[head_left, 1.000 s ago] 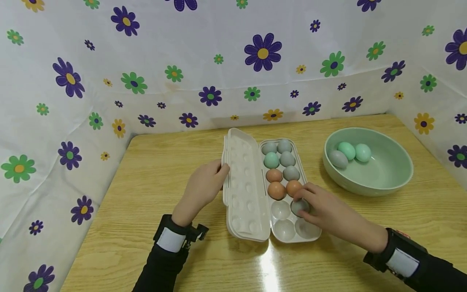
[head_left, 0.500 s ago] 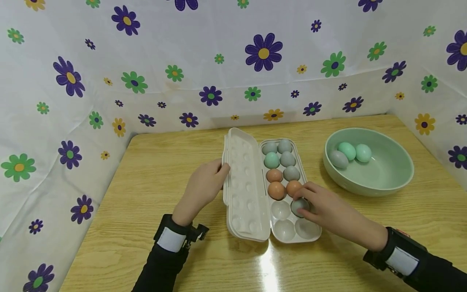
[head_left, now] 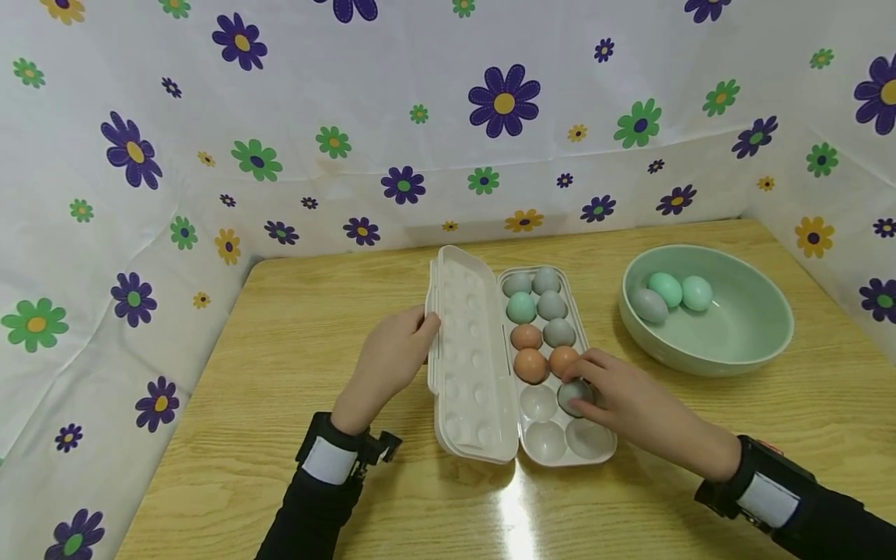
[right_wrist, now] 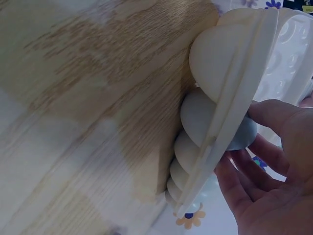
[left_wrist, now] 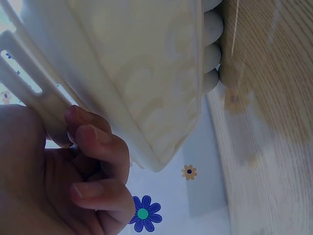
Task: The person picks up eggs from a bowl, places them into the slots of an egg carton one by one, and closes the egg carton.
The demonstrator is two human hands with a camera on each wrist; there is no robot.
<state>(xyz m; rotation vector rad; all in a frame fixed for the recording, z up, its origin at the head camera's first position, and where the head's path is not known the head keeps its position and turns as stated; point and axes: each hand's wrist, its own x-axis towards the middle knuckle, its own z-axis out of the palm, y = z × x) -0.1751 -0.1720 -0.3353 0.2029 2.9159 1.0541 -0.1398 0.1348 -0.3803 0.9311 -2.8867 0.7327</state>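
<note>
A white plastic egg carton [head_left: 509, 460] lies with its lid raised on the left side. My left hand [head_left: 393, 350] grips the outer edge of that lid [head_left: 469, 365]; the left wrist view shows the fingers curled at its latch strip [left_wrist: 51, 105]. With thumb and fingers my right hand [head_left: 623, 393] pinches a grey-green egg [head_left: 574, 398] seated in the right column, second cup from the near end. The right wrist view shows that egg [right_wrist: 243, 136] standing above the carton's rim. Beyond it, both columns hold grey, green and brown eggs [head_left: 531, 365].
A pale green bowl [head_left: 759, 334] stands to the right of the carton, with a grey egg [head_left: 649, 305] and two green eggs [head_left: 696, 293] inside. Three cups [head_left: 544, 442] at the carton's near end hold no egg. Flowered cloth [head_left: 434, 101] encloses the wooden table [head_left: 315, 311].
</note>
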